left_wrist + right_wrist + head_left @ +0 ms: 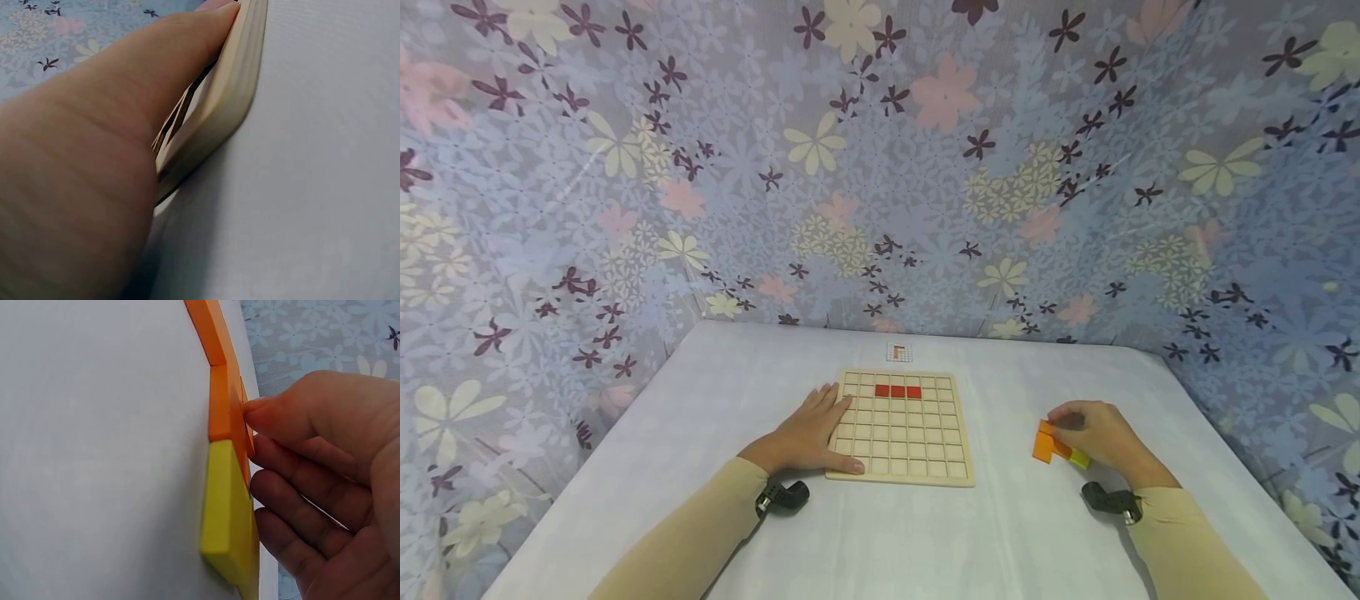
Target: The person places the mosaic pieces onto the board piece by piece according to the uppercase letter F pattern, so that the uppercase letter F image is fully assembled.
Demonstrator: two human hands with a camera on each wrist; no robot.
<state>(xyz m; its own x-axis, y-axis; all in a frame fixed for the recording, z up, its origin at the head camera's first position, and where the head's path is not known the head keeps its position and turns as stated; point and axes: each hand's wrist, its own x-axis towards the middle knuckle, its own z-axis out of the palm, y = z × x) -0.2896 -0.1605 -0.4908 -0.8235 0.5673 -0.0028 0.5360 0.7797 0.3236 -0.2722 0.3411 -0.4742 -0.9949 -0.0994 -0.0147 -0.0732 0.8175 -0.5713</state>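
Observation:
A wooden board (966, 450) with a grid of square recesses lies at the middle of the table. Three red squares (898, 392) sit in a row near its far edge. My left hand (808, 429) rests on the board's left side, fingers spread and thumb across the near corner; the left wrist view shows the thumb along the board's rim (234, 94). To the right of the board, my right hand (1097, 429) pinches at an orange tile (249, 419), thumb tip against it. Other orange tiles (224, 403) and a yellow tile (217, 506) lie beside the fingertips.
A small printed card (899, 352) with a grid pattern lies beyond the board's far edge. White cloth (715, 375) covers the table. Behind it hangs a flowered curtain (880, 167). Dark wrist cameras (790, 495) are strapped at both wrists.

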